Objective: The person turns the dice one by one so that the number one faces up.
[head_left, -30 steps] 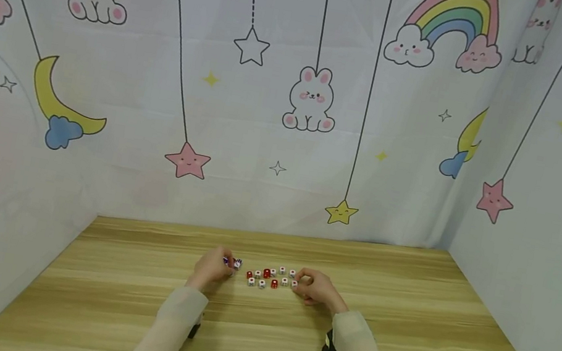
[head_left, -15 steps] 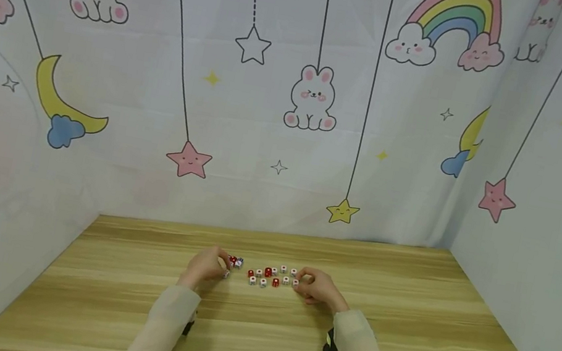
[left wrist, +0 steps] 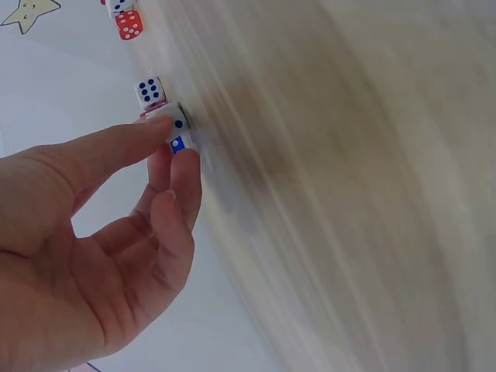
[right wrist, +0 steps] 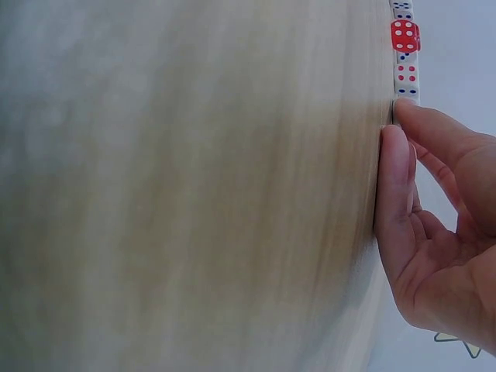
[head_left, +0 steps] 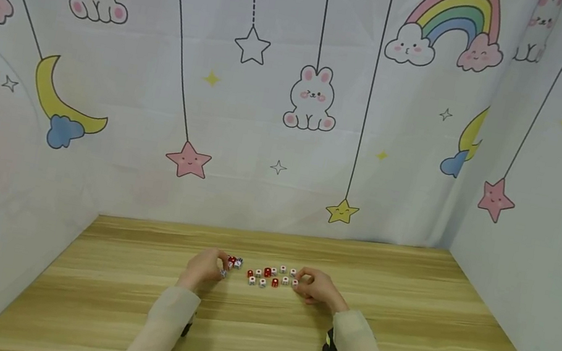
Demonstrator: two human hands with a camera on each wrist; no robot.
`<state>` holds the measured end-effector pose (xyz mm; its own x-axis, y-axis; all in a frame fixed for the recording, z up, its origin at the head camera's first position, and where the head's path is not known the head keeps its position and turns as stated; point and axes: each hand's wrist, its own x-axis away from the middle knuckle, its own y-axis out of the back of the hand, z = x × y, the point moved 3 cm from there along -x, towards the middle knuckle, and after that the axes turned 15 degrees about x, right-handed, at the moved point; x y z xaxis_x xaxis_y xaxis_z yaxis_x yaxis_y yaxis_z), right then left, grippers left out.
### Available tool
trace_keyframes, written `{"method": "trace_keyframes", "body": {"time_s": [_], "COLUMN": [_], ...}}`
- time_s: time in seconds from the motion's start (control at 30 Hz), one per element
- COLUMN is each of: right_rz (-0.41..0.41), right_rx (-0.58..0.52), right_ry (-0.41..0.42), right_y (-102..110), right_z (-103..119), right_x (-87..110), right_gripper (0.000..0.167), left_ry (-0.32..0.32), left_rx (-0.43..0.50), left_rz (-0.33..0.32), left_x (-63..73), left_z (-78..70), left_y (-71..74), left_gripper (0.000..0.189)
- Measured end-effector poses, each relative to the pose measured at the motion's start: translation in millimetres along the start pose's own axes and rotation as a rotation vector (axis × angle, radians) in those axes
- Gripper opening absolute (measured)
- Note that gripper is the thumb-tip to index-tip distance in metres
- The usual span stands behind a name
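Thumb and fingers of my left hand (head_left: 205, 264) pinch a white die (left wrist: 180, 122) with dark dots. In the left wrist view, a blue die (left wrist: 179, 145) shows beside the fingertips, and a white die (left wrist: 149, 91) stands close beyond. Past that hand in the head view, a red die (head_left: 232, 261) and a white one (head_left: 238, 263) sit together. My right hand (head_left: 319, 287) rests at the right end of the dice, its fingertips beside a white die (head_left: 294, 283). Its fingers are loosely bent, with nothing visible between them.
Several red and white dice lie in two loose rows between the hands, including a red die (head_left: 275, 282) in the front row. They stand on a wood-grain table (head_left: 257, 341). A printed cloth wall (head_left: 231, 204) rises behind the table.
My left hand has shifted left and slightly toward me, uncovering the red die beside the white one. The right hand has stayed at the right end of the dice.
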<state>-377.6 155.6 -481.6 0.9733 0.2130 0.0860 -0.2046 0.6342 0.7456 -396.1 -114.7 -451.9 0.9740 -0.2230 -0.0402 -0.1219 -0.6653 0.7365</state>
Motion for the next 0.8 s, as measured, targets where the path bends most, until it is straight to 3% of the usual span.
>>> {"method": "trace_keyframes", "body": {"time_s": [0.8], "right_rz": [0.028], "right_rx": [-0.046], "right_ry": [0.021], "right_y": [0.3], "right_z": [0.8], "right_x": [3.2], "right_gripper": [0.014], "left_ry": [0.066], "left_rx": [0.102], "left_rz": [0.031], "left_x": [3.8], "left_z": [9.8], "left_y": [3.0], "left_gripper": [0.019]}}
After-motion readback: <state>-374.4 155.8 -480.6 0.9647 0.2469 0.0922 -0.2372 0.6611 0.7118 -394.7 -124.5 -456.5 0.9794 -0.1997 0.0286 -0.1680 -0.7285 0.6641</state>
